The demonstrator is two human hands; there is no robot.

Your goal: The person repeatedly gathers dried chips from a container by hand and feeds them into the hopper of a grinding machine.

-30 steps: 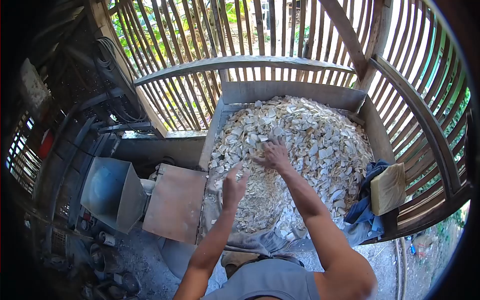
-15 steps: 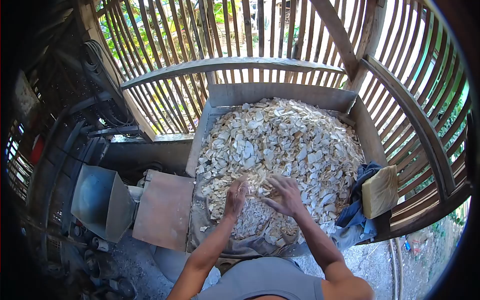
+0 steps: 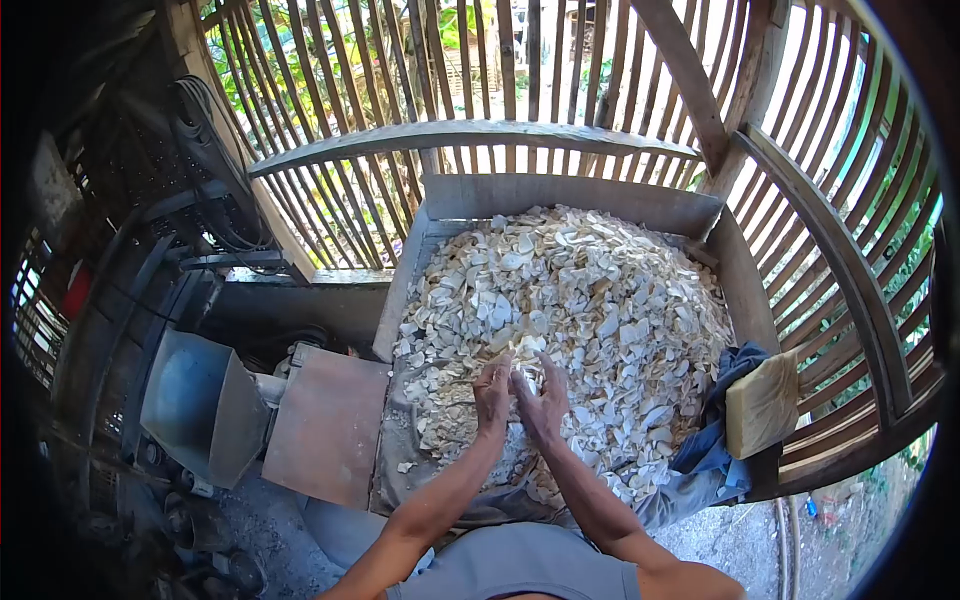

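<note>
A large heap of pale, dry, flat chips (image 3: pixel 600 300) fills a wooden bin in front of me; they look like dried cassava slices. At the heap's near side, my left hand (image 3: pixel 492 395) and my right hand (image 3: pixel 545 402) are close together, palms turned inward with curved fingers. Some pale chips show between them, cupped by both hands. Just under the wrists are finer, broken bits, partly hidden by my forearms. A grey cloth (image 3: pixel 405 480) lies along the bin's near edge.
Left of the bin are a reddish-brown board (image 3: pixel 327 425) and a metal hopper (image 3: pixel 205 405). On the right edge sit a dark blue cloth (image 3: pixel 708 460) and a yellowish foam block (image 3: pixel 762 404). Wooden slat walls and a curved rail (image 3: pixel 480 133) enclose the back.
My hands were apart over the heap, the right one spread. Now the right hand has moved left and the two have come together around some chips.
</note>
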